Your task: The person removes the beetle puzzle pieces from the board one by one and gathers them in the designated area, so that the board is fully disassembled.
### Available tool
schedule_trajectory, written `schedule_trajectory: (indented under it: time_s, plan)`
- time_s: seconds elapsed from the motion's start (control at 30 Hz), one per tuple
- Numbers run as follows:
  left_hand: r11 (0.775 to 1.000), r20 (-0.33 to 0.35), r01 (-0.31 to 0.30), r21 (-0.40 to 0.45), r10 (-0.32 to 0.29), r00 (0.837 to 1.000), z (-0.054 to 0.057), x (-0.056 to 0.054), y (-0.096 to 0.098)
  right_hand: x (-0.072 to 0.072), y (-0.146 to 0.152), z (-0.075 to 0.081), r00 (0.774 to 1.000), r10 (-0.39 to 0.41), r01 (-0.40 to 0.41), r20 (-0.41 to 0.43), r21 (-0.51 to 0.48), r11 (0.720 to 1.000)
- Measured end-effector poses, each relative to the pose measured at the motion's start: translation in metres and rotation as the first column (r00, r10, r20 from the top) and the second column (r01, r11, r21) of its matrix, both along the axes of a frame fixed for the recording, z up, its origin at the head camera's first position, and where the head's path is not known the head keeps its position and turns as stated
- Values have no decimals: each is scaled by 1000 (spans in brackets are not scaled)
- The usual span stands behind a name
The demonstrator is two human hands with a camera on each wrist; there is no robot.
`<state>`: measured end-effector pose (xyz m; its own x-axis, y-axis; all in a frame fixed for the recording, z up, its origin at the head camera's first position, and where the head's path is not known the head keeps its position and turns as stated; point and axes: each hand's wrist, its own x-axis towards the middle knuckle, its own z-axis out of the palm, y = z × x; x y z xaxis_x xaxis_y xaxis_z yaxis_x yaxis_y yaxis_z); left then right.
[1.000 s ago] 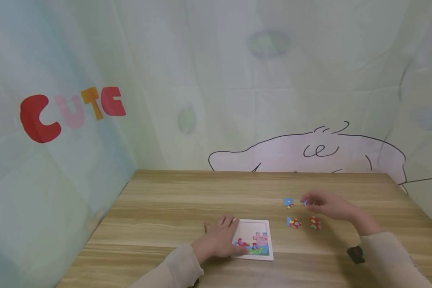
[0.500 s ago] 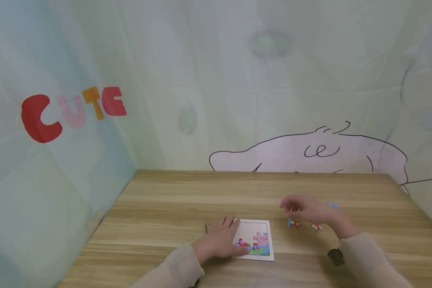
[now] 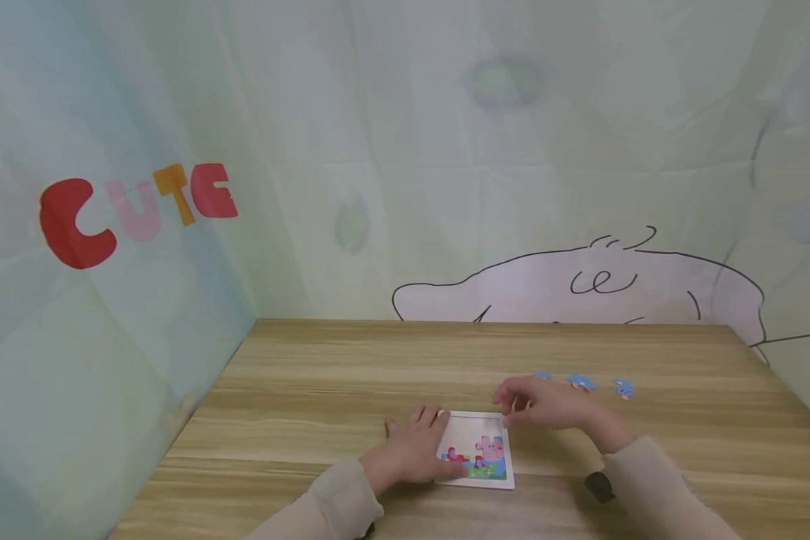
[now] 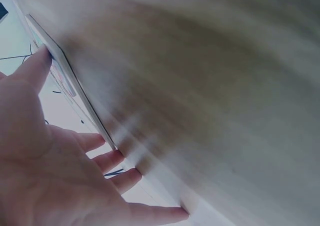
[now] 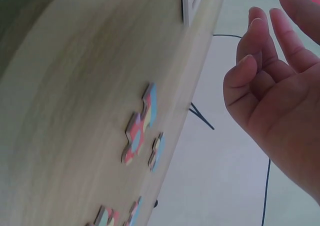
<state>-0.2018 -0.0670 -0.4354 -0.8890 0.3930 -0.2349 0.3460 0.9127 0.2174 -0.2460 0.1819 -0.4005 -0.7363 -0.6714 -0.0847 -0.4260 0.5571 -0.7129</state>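
A white-framed jigsaw board [image 3: 462, 417] lies on the wooden table, with joined pieces showing a pink pig face [image 3: 491, 448] in its lower part. My left hand [image 3: 415, 450] rests across the board's left side, thumb over the picture and fingertips down at the edge, also seen in the left wrist view. Just beyond the board's upper right corner hovers my right hand [image 3: 543, 403], its fingers loosely bent with nothing visible between them. In the right wrist view, a red and blue puzzle piece [image 5: 135, 136] lies on the table below that hand, hidden in the head view.
Loose blue puzzle pieces [image 3: 582, 382] lie in a row behind the right hand, one puzzle piece [image 3: 624, 388] farthest right. Patterned cloth walls [image 3: 405, 187] close off the table's back and left. A small dark device [image 3: 599, 486] sits at the right sleeve.
My right hand has moved left and nearer, from over the loose pieces to the board's upper right corner, uncovering the blue pieces at the back. The left hand and board stay put.
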Motion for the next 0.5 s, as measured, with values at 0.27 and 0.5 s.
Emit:
schedule_trajectory:
  time_s: [0.27,0.5]
  plan:
    - [1000,-1,4,0,-4,1000,-1,0,-1,1,-12,-12,999,30,-29,29,-17,999]
    - [1000,3,6,5,-6,1000,0,0,-2,0,-19,-21,999,39,-39,15,13,999]
